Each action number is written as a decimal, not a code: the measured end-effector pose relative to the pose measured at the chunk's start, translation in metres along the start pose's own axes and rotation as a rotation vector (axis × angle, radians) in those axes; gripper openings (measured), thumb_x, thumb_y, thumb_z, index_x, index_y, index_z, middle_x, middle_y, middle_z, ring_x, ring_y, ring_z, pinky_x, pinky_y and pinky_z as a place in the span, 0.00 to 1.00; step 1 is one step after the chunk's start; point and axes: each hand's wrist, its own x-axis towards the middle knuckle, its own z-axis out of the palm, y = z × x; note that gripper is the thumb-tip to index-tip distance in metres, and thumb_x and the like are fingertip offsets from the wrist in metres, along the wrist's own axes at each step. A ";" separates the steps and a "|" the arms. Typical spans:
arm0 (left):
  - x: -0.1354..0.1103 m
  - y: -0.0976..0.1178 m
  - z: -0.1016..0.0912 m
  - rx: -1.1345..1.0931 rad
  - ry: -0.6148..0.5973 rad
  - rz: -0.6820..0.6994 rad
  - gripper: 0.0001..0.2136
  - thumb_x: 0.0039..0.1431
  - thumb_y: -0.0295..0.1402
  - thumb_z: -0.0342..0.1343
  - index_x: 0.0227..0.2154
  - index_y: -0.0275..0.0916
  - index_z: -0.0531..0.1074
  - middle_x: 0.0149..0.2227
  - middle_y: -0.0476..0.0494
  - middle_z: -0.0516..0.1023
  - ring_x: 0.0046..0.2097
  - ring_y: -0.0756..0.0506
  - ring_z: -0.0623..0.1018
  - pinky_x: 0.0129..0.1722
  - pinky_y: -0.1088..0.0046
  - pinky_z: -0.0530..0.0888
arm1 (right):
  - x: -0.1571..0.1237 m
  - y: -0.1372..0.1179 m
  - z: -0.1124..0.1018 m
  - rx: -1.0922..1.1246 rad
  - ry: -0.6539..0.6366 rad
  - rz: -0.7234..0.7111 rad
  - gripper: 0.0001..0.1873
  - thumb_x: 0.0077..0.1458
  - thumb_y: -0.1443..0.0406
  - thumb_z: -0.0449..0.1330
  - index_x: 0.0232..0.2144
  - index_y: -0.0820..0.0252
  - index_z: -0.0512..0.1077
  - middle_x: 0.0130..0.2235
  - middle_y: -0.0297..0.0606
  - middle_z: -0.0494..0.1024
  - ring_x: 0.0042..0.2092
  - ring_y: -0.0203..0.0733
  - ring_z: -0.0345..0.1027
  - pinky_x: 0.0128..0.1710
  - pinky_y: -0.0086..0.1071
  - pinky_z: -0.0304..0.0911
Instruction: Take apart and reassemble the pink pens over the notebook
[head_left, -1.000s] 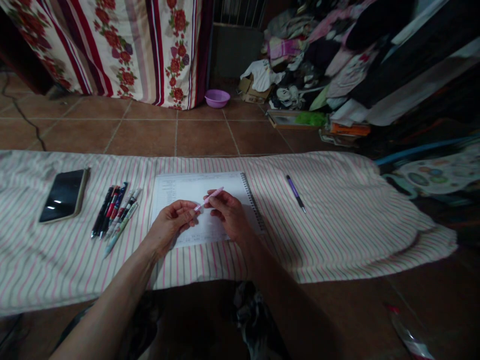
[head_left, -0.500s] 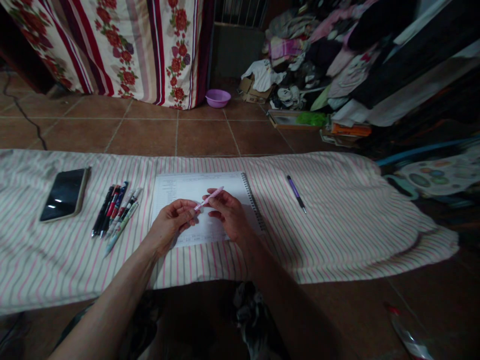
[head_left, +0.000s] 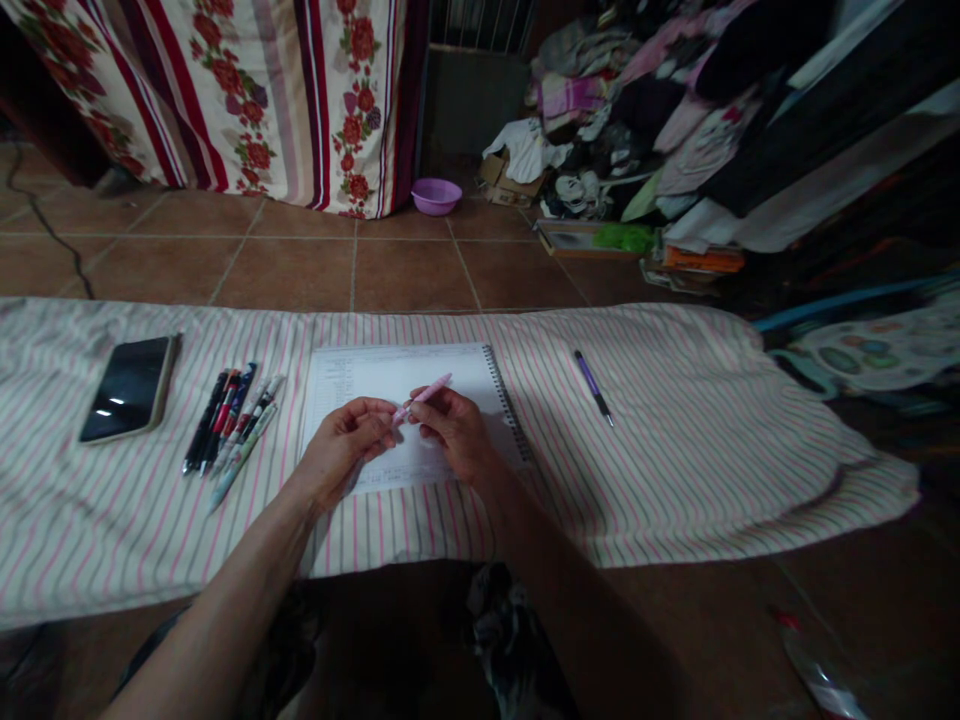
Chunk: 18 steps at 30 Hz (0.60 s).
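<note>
A pink pen [head_left: 433, 388] is held between both hands above a spiral notebook [head_left: 420, 362]. My left hand [head_left: 352, 436] pinches the lower-left end of the pen. My right hand [head_left: 459, 428] is closed on its middle, thumb and fingers meeting around the barrel, and the other end points up to the right. Printed lines and handwriting show along the left and bottom edges of the open page. To the right of the notebook lies a purple pen [head_left: 592, 386] with a black grip. Left of it, several pens [head_left: 238, 425] lie side by side.
A striped cloth [head_left: 690, 430] covers the low table. A dark phone [head_left: 129, 390] lies at the far left. Beyond the table, a purple basin [head_left: 436, 196] stands on the tiled floor by a flowered curtain [head_left: 277, 100], with heaped clothes [head_left: 585, 90] at the back right.
My right hand has shifted slightly along the pink pen toward my left hand, and its fingers have closed in. The pen has moved a little to the right.
</note>
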 end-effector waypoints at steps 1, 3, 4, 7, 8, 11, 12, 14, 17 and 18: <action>0.000 0.000 0.000 -0.004 0.006 -0.004 0.10 0.44 0.32 0.64 0.30 0.32 0.74 0.22 0.45 0.75 0.24 0.53 0.71 0.21 0.80 0.62 | 0.000 0.000 0.000 0.004 -0.002 -0.004 0.10 0.39 0.63 0.66 0.28 0.58 0.73 0.26 0.31 0.75 0.27 0.32 0.66 0.26 0.27 0.58; 0.001 0.000 0.000 -0.014 0.017 -0.013 0.09 0.45 0.32 0.63 0.29 0.32 0.74 0.24 0.43 0.76 0.25 0.52 0.72 0.23 0.79 0.64 | 0.000 0.002 0.001 0.018 -0.007 -0.019 0.10 0.39 0.62 0.66 0.28 0.57 0.72 0.26 0.30 0.75 0.27 0.32 0.66 0.28 0.28 0.60; 0.001 0.001 0.000 -0.019 0.018 -0.018 0.09 0.45 0.32 0.63 0.28 0.32 0.73 0.25 0.42 0.77 0.26 0.51 0.73 0.24 0.78 0.65 | 0.000 0.002 0.001 0.025 -0.005 -0.024 0.10 0.39 0.62 0.66 0.27 0.57 0.72 0.26 0.30 0.75 0.27 0.32 0.66 0.29 0.28 0.60; 0.000 0.002 0.001 -0.021 0.012 -0.029 0.08 0.46 0.32 0.62 0.28 0.31 0.73 0.27 0.40 0.77 0.27 0.50 0.74 0.26 0.77 0.66 | 0.000 0.003 0.002 0.049 0.018 -0.027 0.10 0.38 0.63 0.67 0.27 0.57 0.72 0.25 0.29 0.74 0.27 0.31 0.65 0.30 0.29 0.62; 0.000 0.002 0.001 -0.019 0.013 -0.032 0.09 0.47 0.32 0.61 0.28 0.31 0.73 0.27 0.39 0.78 0.27 0.50 0.74 0.26 0.77 0.66 | 0.000 0.003 0.002 0.054 0.024 -0.029 0.10 0.38 0.63 0.67 0.27 0.57 0.72 0.24 0.29 0.73 0.26 0.31 0.65 0.30 0.29 0.62; -0.001 0.003 0.001 -0.010 0.028 -0.045 0.10 0.49 0.34 0.60 0.28 0.30 0.73 0.26 0.38 0.78 0.26 0.49 0.74 0.24 0.77 0.65 | 0.000 0.003 0.003 0.058 0.025 -0.041 0.10 0.38 0.63 0.67 0.27 0.57 0.72 0.24 0.28 0.73 0.26 0.31 0.64 0.30 0.29 0.62; -0.002 0.003 0.001 -0.007 0.033 -0.049 0.10 0.49 0.35 0.59 0.28 0.30 0.73 0.26 0.38 0.78 0.26 0.49 0.74 0.23 0.77 0.65 | 0.000 0.003 0.003 0.057 0.022 -0.043 0.10 0.39 0.63 0.67 0.27 0.57 0.72 0.24 0.28 0.73 0.26 0.31 0.64 0.30 0.28 0.62; -0.002 0.004 0.002 -0.003 0.039 -0.051 0.10 0.49 0.35 0.59 0.28 0.30 0.73 0.24 0.38 0.77 0.25 0.50 0.73 0.22 0.78 0.64 | 0.000 0.003 0.003 0.053 0.024 -0.045 0.10 0.39 0.63 0.67 0.27 0.58 0.72 0.24 0.29 0.73 0.26 0.30 0.64 0.30 0.28 0.62; -0.002 0.004 0.003 -0.001 0.036 -0.043 0.10 0.49 0.35 0.59 0.27 0.30 0.73 0.23 0.39 0.77 0.24 0.50 0.72 0.21 0.78 0.62 | 0.001 0.004 0.003 0.059 0.050 -0.043 0.11 0.38 0.63 0.67 0.27 0.58 0.72 0.25 0.29 0.73 0.26 0.31 0.64 0.30 0.29 0.63; -0.002 0.004 0.003 -0.001 0.037 -0.045 0.10 0.49 0.35 0.59 0.27 0.30 0.73 0.23 0.39 0.77 0.24 0.50 0.72 0.21 0.78 0.62 | 0.001 0.004 0.003 0.063 0.058 -0.043 0.11 0.38 0.63 0.67 0.27 0.58 0.72 0.25 0.29 0.73 0.26 0.31 0.65 0.30 0.29 0.63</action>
